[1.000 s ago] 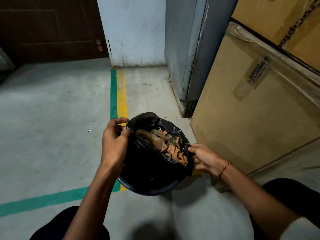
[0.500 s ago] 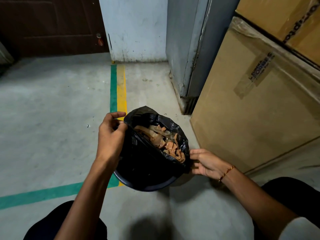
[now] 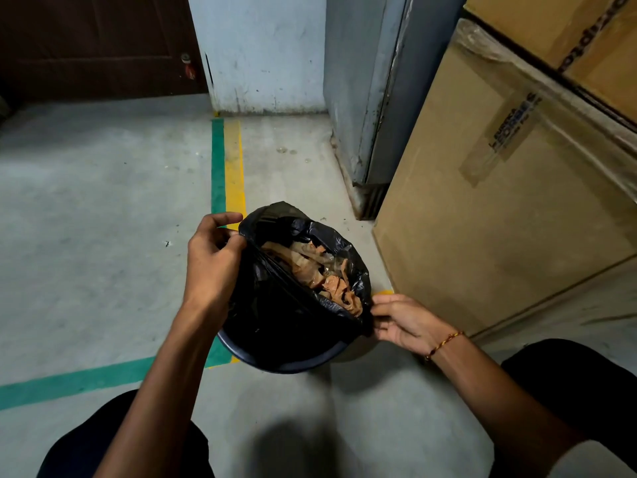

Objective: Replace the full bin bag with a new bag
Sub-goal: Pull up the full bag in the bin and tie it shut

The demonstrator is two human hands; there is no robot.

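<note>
A small dark bin (image 3: 293, 364) stands on the concrete floor, and a black bin bag (image 3: 275, 312) sits in it. The bag's mouth gapes and shows crumpled brown paper and tape (image 3: 320, 270) inside. My left hand (image 3: 212, 260) pinches the bag's left edge near the top, fingers curled around the plastic. My right hand (image 3: 403, 322) pinches the bag's right edge at the rim, palm turned up. The bag's rim is pulled up off the bin's far side; only the bin's near rim shows.
A large cardboard box (image 3: 499, 201) stands close on the right, with another box (image 3: 568, 32) stacked above. A grey metal cabinet (image 3: 365, 91) is behind the bin. Green and yellow floor lines (image 3: 227, 160) run under the bin. My knees (image 3: 568, 384) are at the bottom corners.
My left hand has lifted the bag's left edge higher, and my right hand has shifted from the bin's side to pinch the bag's right edge. The bag's mouth stands higher.
</note>
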